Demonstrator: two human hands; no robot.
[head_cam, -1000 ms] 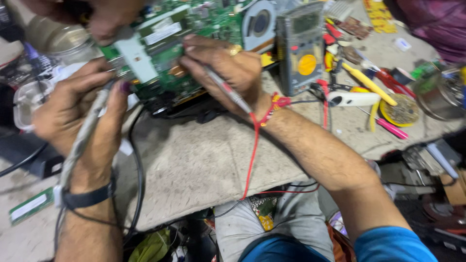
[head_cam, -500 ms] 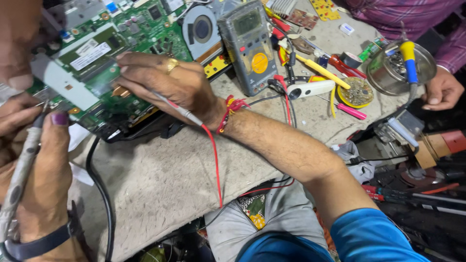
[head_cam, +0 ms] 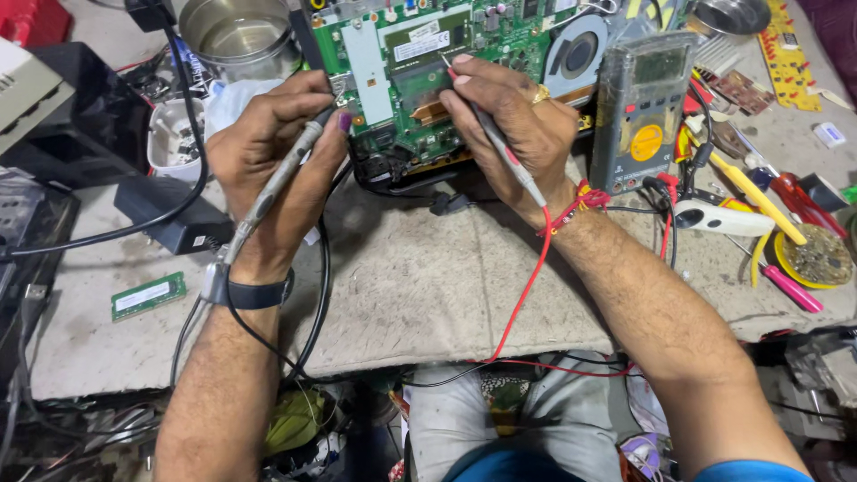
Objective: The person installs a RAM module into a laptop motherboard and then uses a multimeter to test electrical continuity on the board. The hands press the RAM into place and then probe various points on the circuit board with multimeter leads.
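Now | left hand point(head_cam: 272, 165) probe point(head_cam: 272, 192) | right hand point(head_cam: 513, 120) probe point(head_cam: 500, 147) | circuit board point(head_cam: 420, 62) | multimeter point(head_cam: 641, 112) beside

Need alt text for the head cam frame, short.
Two bare hands press multimeter probes onto a green circuit board at a cluttered workbench: the right hand holds the red-leaded probe, the left hand a black-leaded one. A grey multimeter stands to the right.

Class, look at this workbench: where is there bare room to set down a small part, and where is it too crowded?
Bare mat lies between the two forearms, below the green board. A smaller patch lies left of the left hand, around the memory stick. The right side is crowded: the meter and a litter of tools.
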